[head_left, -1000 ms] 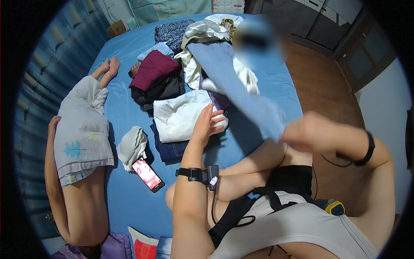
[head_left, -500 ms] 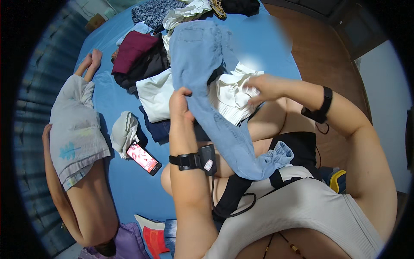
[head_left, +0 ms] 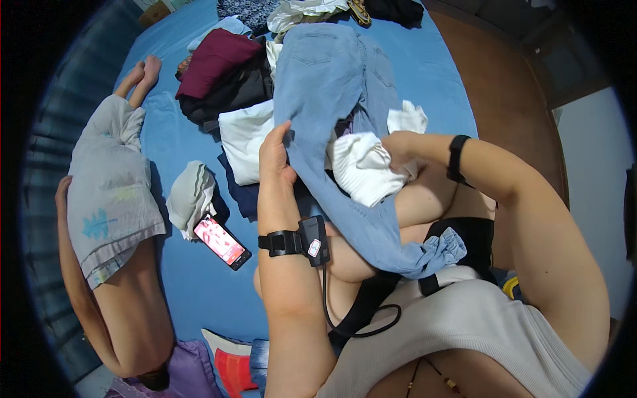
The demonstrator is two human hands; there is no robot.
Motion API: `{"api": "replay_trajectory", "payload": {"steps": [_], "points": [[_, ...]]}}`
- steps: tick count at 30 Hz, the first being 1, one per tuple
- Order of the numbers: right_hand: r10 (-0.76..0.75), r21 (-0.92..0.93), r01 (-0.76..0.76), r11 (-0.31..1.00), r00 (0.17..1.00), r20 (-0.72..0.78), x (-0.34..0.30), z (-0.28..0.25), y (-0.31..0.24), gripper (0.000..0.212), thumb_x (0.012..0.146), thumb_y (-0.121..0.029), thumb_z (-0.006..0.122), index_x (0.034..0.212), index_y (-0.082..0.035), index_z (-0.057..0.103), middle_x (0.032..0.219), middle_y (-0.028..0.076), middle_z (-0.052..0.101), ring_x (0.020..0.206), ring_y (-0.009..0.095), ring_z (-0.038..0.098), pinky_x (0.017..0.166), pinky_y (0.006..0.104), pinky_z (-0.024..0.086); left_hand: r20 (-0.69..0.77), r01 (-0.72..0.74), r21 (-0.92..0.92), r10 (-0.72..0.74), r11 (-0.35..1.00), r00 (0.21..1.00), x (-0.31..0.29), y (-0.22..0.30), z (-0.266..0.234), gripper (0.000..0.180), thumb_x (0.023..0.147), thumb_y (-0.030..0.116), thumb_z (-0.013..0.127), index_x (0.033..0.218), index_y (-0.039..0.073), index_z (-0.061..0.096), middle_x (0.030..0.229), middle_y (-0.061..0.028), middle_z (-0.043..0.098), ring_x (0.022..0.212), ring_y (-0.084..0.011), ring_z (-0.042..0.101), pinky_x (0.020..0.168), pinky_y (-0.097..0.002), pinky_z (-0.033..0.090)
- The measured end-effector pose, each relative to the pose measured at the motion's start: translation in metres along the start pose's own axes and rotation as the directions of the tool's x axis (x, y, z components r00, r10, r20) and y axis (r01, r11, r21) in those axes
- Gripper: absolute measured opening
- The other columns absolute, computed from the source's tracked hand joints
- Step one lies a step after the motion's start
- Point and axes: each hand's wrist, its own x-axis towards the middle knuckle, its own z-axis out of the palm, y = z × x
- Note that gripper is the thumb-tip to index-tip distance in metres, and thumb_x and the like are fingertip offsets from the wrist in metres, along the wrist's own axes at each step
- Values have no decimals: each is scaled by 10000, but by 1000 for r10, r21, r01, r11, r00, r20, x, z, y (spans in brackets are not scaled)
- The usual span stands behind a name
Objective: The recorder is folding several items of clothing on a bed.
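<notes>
Light-blue jeans stretch from the bed over the person's legs. Left hand at their left edge; cannot tell whether its fingers pinch. Right hand: fingers bunched on a white ribbed garment, tips hidden.

Two bare hands, a left hand and a right hand. One pair of light-blue denim jeans; one white ribbed garment; one maroon folded garment; one white folded garment. One lit, dark-edged rectangular smartphone. Two black wrist straps. One blue-sheeted bed. The far heaped clothes overlap too much to count.
</notes>
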Motion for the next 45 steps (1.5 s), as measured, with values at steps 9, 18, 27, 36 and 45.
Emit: {"api": "replay_trajectory", "payload": {"steps": [9,18,27,36,45], "points": [[209,121,-188,975,570,-795,-90,-142,123,426,641,-267,652,1032,-102,611,950,165,624,838,322,606,730,387,486,110,-104,-27,106,994,988,-16,12,17,432,712,46,553,1129,-28,470,1017,-157,558,883,-265,577,762,-373,497],[224,704,174,689,872,-435,-87,-133,-6,1079,600,-532,725,1372,-62,136,1339,225,300,1240,310,312,966,373,339,848,-663,529,-358,530,391,-71,-61,61,442,656,104,657,1083,20,581,912,-61,633,803,-124,561,754,-259,450],[-8,143,10,990,1000,-10,-39,19,-74,1253,513,-473,795,1368,-19,0,1365,312,171,1194,445,343,1008,425,291,710,-705,576,-681,415,179,-95,-128,71,539,682,166,670,1185,51,516,1048,-142,606,942,-222,564,826,-281,418],[-5,126,60,990,918,-397,6,46,11,653,692,-73,576,1284,-7,308,961,227,593,835,344,606,730,404,489,797,-746,480,-585,462,151,-88,-126,81,667,678,274,695,1253,53,440,1186,-200,499,1090,-278,476,915,-306,364],[155,609,-137,782,988,23,-36,-33,-89,889,672,-427,685,1245,121,283,1191,265,444,1016,365,524,723,510,501,802,-944,319,-553,79,225,-116,-152,76,542,630,287,639,1162,217,560,1200,-179,457,1195,-383,333,952,-504,276]]}}
